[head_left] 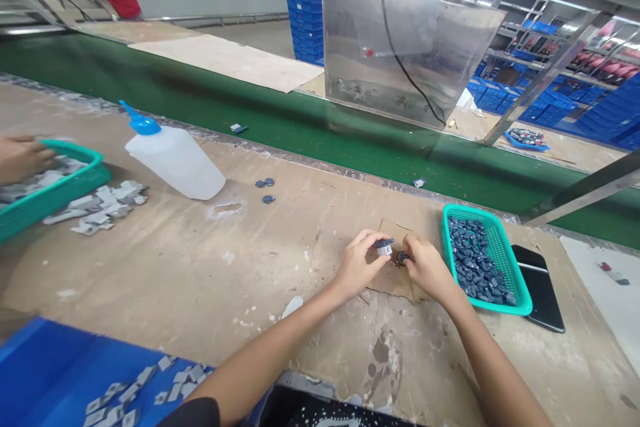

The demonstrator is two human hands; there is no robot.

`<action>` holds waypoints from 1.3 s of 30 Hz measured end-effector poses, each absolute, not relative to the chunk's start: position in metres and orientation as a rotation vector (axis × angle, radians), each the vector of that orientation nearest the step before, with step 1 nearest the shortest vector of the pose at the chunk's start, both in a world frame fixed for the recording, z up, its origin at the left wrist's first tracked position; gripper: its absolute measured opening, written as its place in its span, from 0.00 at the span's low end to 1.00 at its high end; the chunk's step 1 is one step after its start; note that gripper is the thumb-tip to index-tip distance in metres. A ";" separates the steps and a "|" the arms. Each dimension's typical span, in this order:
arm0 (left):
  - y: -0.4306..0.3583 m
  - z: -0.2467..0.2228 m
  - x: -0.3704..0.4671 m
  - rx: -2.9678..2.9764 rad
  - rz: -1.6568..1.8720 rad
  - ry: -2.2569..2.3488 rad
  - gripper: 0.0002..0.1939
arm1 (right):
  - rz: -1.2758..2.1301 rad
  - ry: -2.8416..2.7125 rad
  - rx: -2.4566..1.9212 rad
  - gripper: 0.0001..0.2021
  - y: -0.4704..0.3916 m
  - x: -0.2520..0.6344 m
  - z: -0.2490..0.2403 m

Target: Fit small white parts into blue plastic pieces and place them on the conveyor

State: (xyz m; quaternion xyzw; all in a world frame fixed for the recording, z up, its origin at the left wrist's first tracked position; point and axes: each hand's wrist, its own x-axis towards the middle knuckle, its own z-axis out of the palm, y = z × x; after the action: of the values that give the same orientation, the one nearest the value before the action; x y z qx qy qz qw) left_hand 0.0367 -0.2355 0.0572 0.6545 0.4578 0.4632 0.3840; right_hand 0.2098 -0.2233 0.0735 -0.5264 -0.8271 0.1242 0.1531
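My left hand (356, 265) is closed on a small white and dark blue piece (384, 247), held up between thumb and fingers. Close to its right, my right hand (424, 264) pinches a small dark part (403, 257), partly hidden by the fingers. Both hands are over a brown cardboard sheet (393, 283) on the bench. Just right of my right hand stands a green basket (521, 283) holding many dark blue pieces (475, 260).
A white bottle (175, 159) with a blue nozzle stands left of centre. Another person's hand (23, 159) is at a green basket (75, 180) of grey pieces. A blue bin (45, 360) lies front left; a black phone (543, 290) is at right. Behind runs a green belt (310, 140).
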 end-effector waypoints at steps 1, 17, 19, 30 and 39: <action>-0.235 0.057 0.036 1.679 1.169 1.181 0.14 | 0.409 -2.311 -1.512 0.11 -0.223 0.213 0.075; -0.238 0.061 0.034 1.837 1.246 1.142 0.14 | 1.517 -1.138 -1.101 0.24 -0.233 0.196 0.090; -0.238 0.062 0.033 1.850 1.253 1.137 0.13 | 1.508 -1.131 -1.113 0.24 -0.232 0.194 0.089; -0.237 0.056 0.027 2.137 1.232 1.061 0.14 | 1.340 -1.100 -1.184 0.23 -0.233 0.184 0.085; -0.240 0.058 0.028 2.246 1.271 1.038 0.13 | 1.306 -1.053 -1.200 0.21 -0.239 0.184 0.082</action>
State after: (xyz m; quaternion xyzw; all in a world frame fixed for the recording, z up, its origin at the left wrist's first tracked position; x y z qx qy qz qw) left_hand 0.0284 -0.2402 0.0585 0.7943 0.3672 0.4495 0.1791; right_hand 0.1840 -0.2386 0.0823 -0.4992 -0.4379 0.5432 0.5139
